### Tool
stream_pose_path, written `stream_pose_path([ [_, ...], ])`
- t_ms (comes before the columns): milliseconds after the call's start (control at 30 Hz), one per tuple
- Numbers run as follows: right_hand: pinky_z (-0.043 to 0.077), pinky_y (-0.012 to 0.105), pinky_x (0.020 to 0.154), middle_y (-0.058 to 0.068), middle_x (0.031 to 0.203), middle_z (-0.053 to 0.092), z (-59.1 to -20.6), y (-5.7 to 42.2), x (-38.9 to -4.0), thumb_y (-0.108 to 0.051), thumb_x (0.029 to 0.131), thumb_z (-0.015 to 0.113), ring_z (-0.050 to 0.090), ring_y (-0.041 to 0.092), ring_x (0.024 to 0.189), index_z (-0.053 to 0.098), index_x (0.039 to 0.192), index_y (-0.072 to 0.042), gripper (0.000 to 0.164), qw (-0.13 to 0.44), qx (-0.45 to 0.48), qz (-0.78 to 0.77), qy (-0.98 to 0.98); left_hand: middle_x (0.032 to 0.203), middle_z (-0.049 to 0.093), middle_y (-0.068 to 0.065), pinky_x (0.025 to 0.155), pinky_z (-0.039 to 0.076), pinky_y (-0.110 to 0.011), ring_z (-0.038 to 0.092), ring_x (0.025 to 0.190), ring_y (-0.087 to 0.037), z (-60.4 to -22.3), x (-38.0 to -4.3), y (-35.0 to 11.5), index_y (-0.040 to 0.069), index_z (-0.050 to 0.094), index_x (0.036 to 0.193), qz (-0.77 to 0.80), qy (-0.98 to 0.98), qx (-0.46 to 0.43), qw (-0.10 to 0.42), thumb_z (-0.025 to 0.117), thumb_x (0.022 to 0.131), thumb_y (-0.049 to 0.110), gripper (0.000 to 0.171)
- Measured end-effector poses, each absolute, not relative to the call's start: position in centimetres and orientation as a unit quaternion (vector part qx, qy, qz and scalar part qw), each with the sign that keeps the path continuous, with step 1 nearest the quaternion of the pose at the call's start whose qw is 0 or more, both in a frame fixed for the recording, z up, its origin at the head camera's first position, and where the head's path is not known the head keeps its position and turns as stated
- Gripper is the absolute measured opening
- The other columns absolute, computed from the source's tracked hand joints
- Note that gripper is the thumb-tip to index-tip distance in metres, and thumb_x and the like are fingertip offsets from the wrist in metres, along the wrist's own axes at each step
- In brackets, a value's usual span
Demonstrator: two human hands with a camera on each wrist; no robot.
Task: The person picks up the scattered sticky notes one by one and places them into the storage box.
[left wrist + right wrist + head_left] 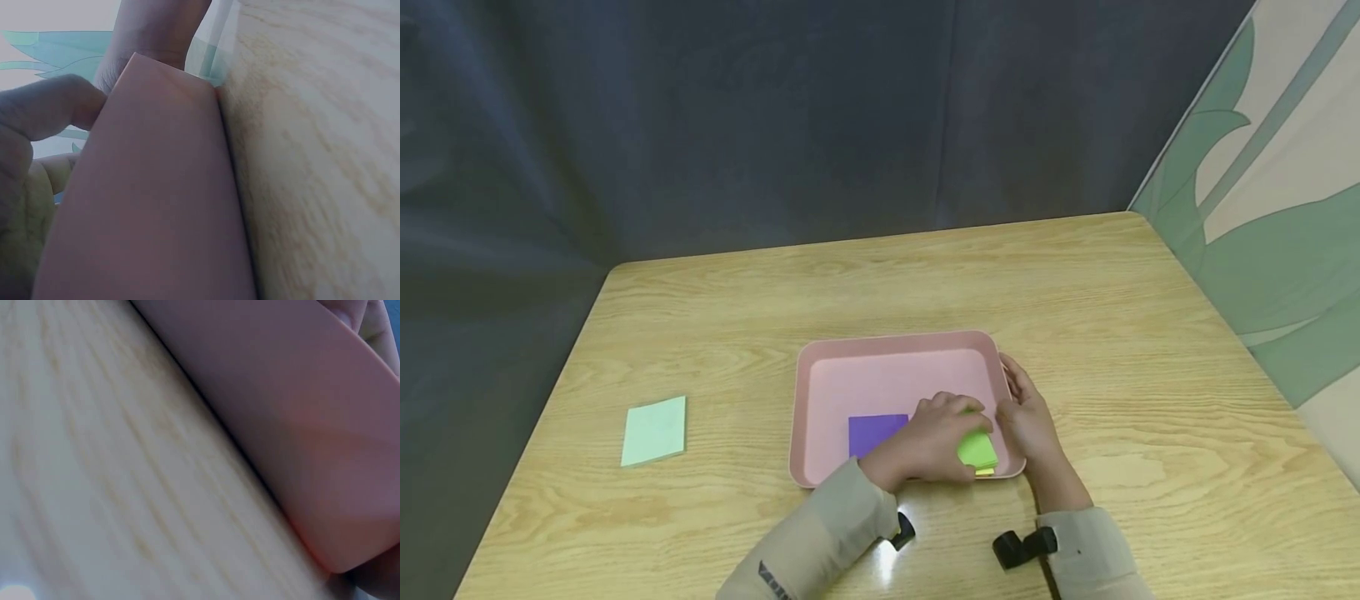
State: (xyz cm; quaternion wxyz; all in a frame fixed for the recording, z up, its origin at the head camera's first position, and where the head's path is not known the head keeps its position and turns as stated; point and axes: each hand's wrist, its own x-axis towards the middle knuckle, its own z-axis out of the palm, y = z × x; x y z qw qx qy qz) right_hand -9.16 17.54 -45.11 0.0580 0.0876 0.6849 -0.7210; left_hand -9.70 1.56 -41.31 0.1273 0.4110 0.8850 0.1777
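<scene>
A shallow pink tray (pixel 880 367) with raised sides sits on the table. Inside it, my left hand (pixel 934 437) curls over a bright green sticky-note pad (pixel 976 450) near the front right corner, fingers at its far side and thumb at its near side. A thin yellow edge (pixel 984 472) shows beneath the green pad. My right hand (pixel 1028 421) grips the tray's right side, thumb at the rim and fingers outside. A purple sticky-note pad (pixel 876 433) lies left of the green one, partly covered by my left hand. Both wrist views mostly show the tray's outer wall (pixel 150 187).
A pale mint sticky-note pad (pixel 655 431) lies on the wooden table (pixel 730 317), left of the tray. Dark fabric (pixel 790 125) hangs behind the table's back edge. A wall with a green leaf pattern (pixel 1285 275) stands to the right.
</scene>
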Motion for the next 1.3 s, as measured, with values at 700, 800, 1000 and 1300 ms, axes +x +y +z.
stream_pose_path([
  [700, 0.034, 0.028, 0.089, 0.012, 0.137, 0.026, -45.4, 17.3, -9.3, 0.014, 0.071, 0.031, 0.030, 0.026, 0.119, 0.018, 0.138, -0.011, 0.073, 0.050, 0.092, -0.715, 0.691, 0.132, 0.037, 0.000, 0.098, 0.019, -0.038, 0.024, 0.123, -0.019, -41.4, -9.1, 0.0, 0.020, 0.054, 0.115, 0.161, 0.878, 0.435, 0.117, 0.051, 0.083, 0.032, 0.034],
  [800, 0.032, 0.031, 0.091, 0.013, 0.137, 0.025, -45.4, 17.3, -9.3, 0.014, 0.070, 0.031, 0.029, 0.026, 0.119, 0.018, 0.138, -0.011, 0.074, 0.047, 0.097, -0.714, 0.691, 0.131, 0.038, -0.002, 0.098, 0.018, -0.039, 0.025, 0.122, -0.020, -41.3, -9.2, -1.0, 0.018, 0.054, 0.113, 0.181, 0.883, 0.421, 0.104, 0.050, 0.083, 0.030, 0.033],
  [1000, 0.024, 0.040, 0.097, 0.012, 0.139, 0.023, -45.3, 17.3, -9.3, 0.014, 0.069, 0.031, 0.026, 0.025, 0.121, 0.018, 0.138, -0.012, 0.075, 0.043, 0.108, -0.710, 0.695, 0.128, 0.040, -0.006, 0.096, 0.016, -0.044, 0.025, 0.121, -0.023, -41.0, -10.0, -4.6, 0.014, 0.055, 0.110, 0.250, 0.897, 0.356, 0.083, 0.052, 0.082, 0.025, 0.031],
  [1300, 0.028, 0.036, 0.095, 0.012, 0.139, 0.022, -45.2, 17.3, -9.3, 0.013, 0.069, 0.031, 0.025, 0.025, 0.122, 0.018, 0.138, -0.012, 0.074, 0.048, 0.102, -0.708, 0.697, 0.123, 0.044, -0.012, 0.092, 0.015, -0.050, 0.028, 0.117, -0.029, -41.1, -10.7, -10.1, 0.008, 0.056, 0.107, 0.287, 0.921, 0.262, 0.026, 0.058, 0.079, 0.018, 0.030],
])
